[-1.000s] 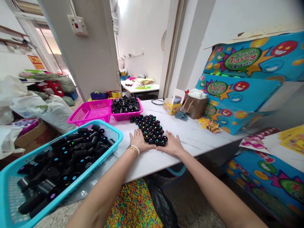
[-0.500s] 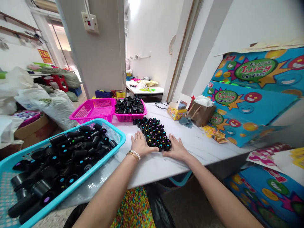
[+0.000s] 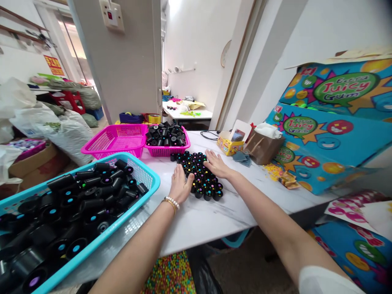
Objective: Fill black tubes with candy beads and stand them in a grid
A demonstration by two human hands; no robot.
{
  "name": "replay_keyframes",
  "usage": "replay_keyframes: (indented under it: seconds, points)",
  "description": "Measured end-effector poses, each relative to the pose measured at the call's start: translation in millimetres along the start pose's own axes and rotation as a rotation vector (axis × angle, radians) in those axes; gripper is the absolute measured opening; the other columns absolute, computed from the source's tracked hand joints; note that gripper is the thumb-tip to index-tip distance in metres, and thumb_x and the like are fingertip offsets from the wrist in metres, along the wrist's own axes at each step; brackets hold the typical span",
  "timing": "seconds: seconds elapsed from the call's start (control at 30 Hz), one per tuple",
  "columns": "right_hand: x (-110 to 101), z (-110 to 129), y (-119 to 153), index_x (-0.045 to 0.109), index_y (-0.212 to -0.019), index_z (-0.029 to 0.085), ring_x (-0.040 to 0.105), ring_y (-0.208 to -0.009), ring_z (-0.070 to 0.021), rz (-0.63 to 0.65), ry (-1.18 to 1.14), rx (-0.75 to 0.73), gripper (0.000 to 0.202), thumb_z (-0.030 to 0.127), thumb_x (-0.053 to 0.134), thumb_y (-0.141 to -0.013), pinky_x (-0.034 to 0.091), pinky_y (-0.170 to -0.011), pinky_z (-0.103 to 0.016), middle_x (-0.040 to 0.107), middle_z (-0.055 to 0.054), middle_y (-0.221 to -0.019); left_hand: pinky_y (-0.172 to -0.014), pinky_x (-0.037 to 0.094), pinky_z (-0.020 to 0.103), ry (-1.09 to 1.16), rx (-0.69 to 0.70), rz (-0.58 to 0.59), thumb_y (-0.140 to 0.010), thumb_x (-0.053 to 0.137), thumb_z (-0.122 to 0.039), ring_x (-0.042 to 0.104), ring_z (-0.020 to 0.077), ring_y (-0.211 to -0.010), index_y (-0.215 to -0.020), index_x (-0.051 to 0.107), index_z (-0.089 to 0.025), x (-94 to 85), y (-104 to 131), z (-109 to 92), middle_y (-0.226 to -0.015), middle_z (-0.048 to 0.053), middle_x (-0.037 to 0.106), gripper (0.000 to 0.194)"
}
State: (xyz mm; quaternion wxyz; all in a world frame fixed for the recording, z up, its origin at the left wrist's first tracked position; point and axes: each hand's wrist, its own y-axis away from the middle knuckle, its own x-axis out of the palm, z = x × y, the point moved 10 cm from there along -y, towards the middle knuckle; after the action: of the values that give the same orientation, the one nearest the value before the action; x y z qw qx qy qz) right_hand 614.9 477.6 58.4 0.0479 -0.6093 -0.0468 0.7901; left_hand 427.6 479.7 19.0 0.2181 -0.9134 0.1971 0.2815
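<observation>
A tight cluster of small black cylinders [image 3: 200, 179] with coloured dots on top stands upright on the white marbled table [image 3: 208, 216]. My left hand [image 3: 180, 183], with a bead bracelet at the wrist, lies flat against the cluster's left side. My right hand [image 3: 216, 163] rests flat along its far right side, fingers spread. Neither hand grips anything.
A turquoise basket [image 3: 143, 192] of loose black cylinders sits at the left. Behind are an empty pink basket [image 3: 114, 141] and a pink basket [image 3: 167, 151] holding more cylinders. A yellow box [image 3: 228, 145], a brown bag [image 3: 263, 147] and "Juicy Gum" cartons [image 3: 324, 139] stand on the right.
Both hands moved from the cluster's near edge up along its sides; the right hand went farthest, to the far right side. The view shifted slightly.
</observation>
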Motion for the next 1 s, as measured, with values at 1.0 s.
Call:
replay_keyframes:
  seconds: [1.0]
  points:
    - [20, 41, 126, 0.009, -0.155, 0.028, 0.015, -0.148, -0.0293, -0.228, -0.148, 0.005, 0.119, 0.059, 0.078, -0.064, 0.027, -0.118, -0.046, 0.004, -0.009, -0.163, -0.112, 0.002, 0.053, -0.443, 0.089, 0.190, -0.058, 0.053, -0.087, 0.012, 0.0454, -0.140, -0.144, 0.014, 0.011, 18.4, 21, -14, -0.151, 0.034, 0.020, 0.137]
